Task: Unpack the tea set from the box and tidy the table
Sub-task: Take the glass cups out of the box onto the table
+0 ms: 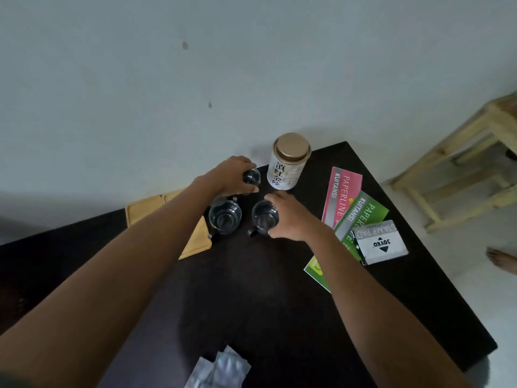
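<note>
Dark tabletop against a pale wall, and both arms are stretched out over a cluster of glassware at the far side. Left hand has its fingers curled round a small clear glass cup, gripping it from above just beside the white cylindrical tea tin with the gold lid. Right hand wraps the side of a second clear glass cup with a dark handle, fingers bent round its wall. Between the arms stands a third clear glass cup, untouched, right at the edge of a light wooden tray.

Off to the right lie a pink receipt book, a green receipt book and a grey stamp pad box overlapping one another; crumpled clear plastic wrapping sits at the near edge.

Looks like the arranging stage: cups out, now being placed. Glass on a hard top wants a soft landing, so set each base flat before letting go. Those cups are crowded; lift straight up to avoid clinking neighbours. Handles should probably face one way. That tray looks the sensible home. No box in sight.
</note>
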